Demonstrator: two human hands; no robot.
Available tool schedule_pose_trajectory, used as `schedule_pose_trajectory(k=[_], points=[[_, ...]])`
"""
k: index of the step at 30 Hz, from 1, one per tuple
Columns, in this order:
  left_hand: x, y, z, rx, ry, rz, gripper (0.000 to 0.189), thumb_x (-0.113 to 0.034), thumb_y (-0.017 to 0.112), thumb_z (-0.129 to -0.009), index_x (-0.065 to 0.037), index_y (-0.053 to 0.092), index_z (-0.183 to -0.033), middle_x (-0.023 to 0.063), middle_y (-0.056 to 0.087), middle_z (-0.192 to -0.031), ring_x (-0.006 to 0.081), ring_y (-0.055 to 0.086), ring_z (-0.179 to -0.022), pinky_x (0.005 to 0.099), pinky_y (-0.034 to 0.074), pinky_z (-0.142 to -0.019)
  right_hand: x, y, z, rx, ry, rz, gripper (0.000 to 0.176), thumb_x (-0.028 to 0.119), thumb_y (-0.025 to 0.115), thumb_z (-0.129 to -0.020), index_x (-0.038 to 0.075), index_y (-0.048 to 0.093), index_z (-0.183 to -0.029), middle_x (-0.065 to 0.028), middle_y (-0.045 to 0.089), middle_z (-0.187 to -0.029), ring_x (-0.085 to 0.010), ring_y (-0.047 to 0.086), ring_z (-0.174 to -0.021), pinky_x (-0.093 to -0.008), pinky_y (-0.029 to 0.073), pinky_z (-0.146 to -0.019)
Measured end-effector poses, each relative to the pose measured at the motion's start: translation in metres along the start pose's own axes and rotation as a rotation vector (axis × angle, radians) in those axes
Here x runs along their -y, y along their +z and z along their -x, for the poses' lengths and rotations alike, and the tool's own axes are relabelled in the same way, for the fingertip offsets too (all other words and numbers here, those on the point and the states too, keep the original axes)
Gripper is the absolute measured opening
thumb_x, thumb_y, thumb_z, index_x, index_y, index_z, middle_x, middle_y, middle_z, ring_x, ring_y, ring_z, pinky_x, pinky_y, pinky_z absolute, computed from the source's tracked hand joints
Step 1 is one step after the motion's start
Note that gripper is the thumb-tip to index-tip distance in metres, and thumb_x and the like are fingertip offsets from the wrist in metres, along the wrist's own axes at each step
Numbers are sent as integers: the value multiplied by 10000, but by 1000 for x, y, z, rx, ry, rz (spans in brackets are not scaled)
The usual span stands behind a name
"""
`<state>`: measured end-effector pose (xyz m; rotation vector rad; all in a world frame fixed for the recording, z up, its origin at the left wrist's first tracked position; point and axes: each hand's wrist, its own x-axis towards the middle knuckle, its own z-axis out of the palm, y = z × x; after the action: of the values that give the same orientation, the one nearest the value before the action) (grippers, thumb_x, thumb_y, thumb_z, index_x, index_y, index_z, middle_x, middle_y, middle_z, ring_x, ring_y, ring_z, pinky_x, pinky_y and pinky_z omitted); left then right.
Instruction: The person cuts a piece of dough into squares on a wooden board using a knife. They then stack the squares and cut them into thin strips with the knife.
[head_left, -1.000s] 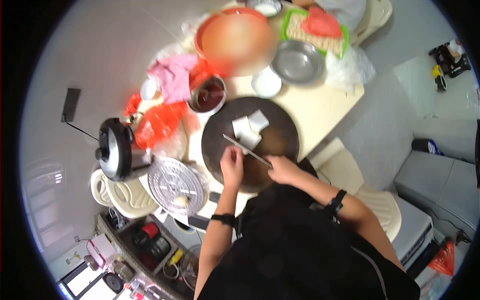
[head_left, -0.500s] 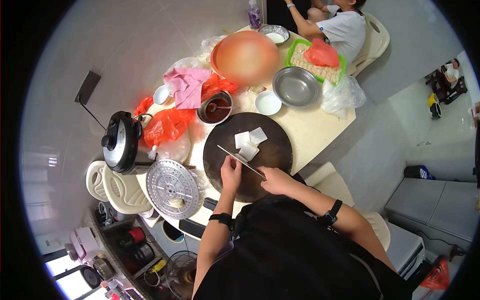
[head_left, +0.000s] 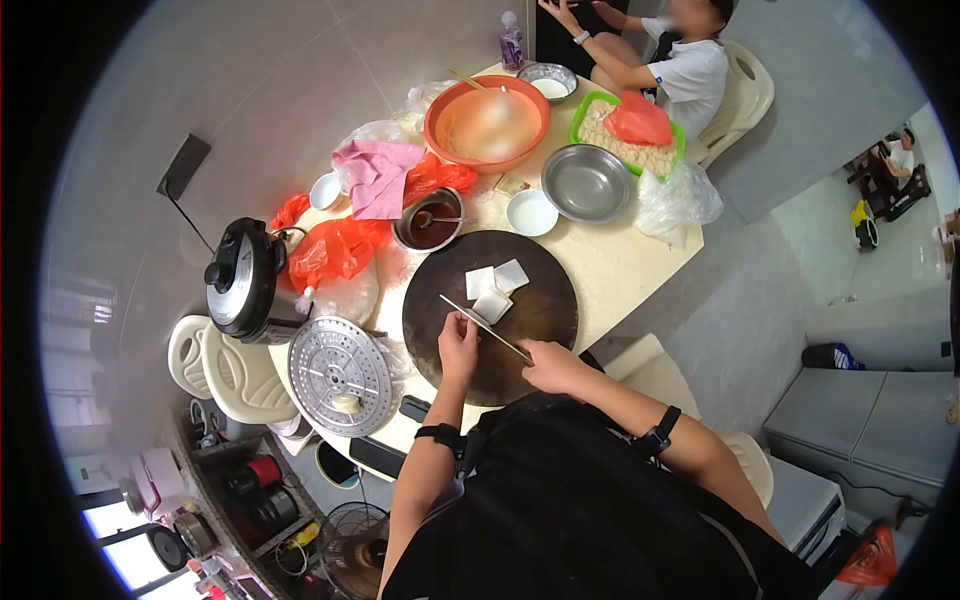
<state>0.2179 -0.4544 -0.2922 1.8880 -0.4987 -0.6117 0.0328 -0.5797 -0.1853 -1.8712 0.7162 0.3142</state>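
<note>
My right hand [head_left: 553,366] is wrapped around the handle end of a knife [head_left: 484,325], whose blade shows nearly edge-on and slants up to the left. Close against the blade, my left hand [head_left: 459,345] has its fingers pressed together; whatever they pinch is hidden. Both hands are over a round dark cutting board [head_left: 430,275]. Just beyond the blade lie several thin white square pieces [head_left: 491,306], looking like dough sheets, partly overlapping.
Around the board stand a pot of dark red sauce [head_left: 432,228], a white bowl [head_left: 532,213], a steel basin [head_left: 588,184] and an orange basin [head_left: 486,125]. A perforated steamer plate [head_left: 340,370] and an electric cooker [head_left: 243,282] are at left. A person [head_left: 690,75] sits at the far side.
The view has shifted slightly. The blade now covers the white piece seen by my left fingers. My hands have barely moved on the board. The seated person's arms are raised higher.
</note>
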Motion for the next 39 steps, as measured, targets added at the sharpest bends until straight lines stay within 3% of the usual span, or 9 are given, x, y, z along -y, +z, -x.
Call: schedule_pose_trajectory(k=[16, 19, 22, 26, 29, 33, 37, 39], points=[[1, 3, 0, -41, 44, -8, 175, -186, 671, -1065, -16, 632, -1053, 38, 667, -751, 117, 643, -626, 299, 518, -600, 2, -1, 5, -5, -10, 5, 485, 147, 663, -892, -22, 630, -1345, -292, 747, -1043, -464, 727, -1028, -520, 578, -914], [1, 4, 0, -44, 41, -9, 182, -194, 672, -1064, -18, 629, -1046, 42, 668, -740, 121, 648, -623, 302, 514, -595, -1, 1, 4, 11, -9, 25, 602, 130, 648, -888, 7, 586, -1474, -268, 757, -1038, -415, 753, -979, -472, 587, -872], [4, 4, -1, -48, 48, -21, 187, -200, 673, -1061, -20, 627, -1039, 49, 669, -728, 130, 655, -620, 306, 512, -593, 4, -2, 9, -10, -28, 6, 486, 148, 662, -891, -29, 625, -1341, -295, 747, -1022, -470, 730, -1013, -520, 581, -905], [6, 6, -2, -59, 69, -19, 190, -202, 673, -1057, -18, 628, -1036, 61, 673, -722, 144, 665, -620, 314, 515, -596, 3, -1, 9, -11, -24, 6, 488, 150, 663, -889, -32, 624, -1341, -295, 748, -1019, -471, 731, -1010, -519, 582, -901], [-4, 3, 0, -18, 10, -50, 104, -85, 639, -1048, -4, 638, -1113, 34, 664, -831, 109, 647, -692, 282, 546, -650, 3, -1, 9, -14, -21, 11, 491, 152, 663, -890, -30, 621, -1344, -295, 748, -1025, -468, 732, -1015, -517, 583, -903], [-15, 3, 1, -12, -19, -92, 107, -88, 639, -1045, 3, 627, -1100, 45, 668, -833, 116, 662, -704, 288, 557, -657, 3, -3, 10, -9, -7, 23, 511, 146, 664, -893, -19, 608, -1373, -292, 749, -1046, -464, 732, -1030, -513, 584, -910], [11, 6, -2, -59, 52, -40, 201, -214, 669, -1062, -17, 636, -1041, 69, 683, -727, 159, 679, -625, 326, 527, -608, 2, -1, 10, 4, 8, 38, 535, 152, 667, -898, -13, 595, -1402, -284, 752, -1058, -456, 736, -1029, -504, 585, -910], [12, 6, -4, -53, 52, -29, 199, -209, 667, -1061, -14, 633, -1042, 68, 683, -729, 162, 682, -628, 327, 527, -611, 1, -1, 9, 5, 11, 39, 547, 154, 668, -901, -10, 589, -1416, -280, 753, -1064, -451, 738, -1028, -499, 585, -910]])
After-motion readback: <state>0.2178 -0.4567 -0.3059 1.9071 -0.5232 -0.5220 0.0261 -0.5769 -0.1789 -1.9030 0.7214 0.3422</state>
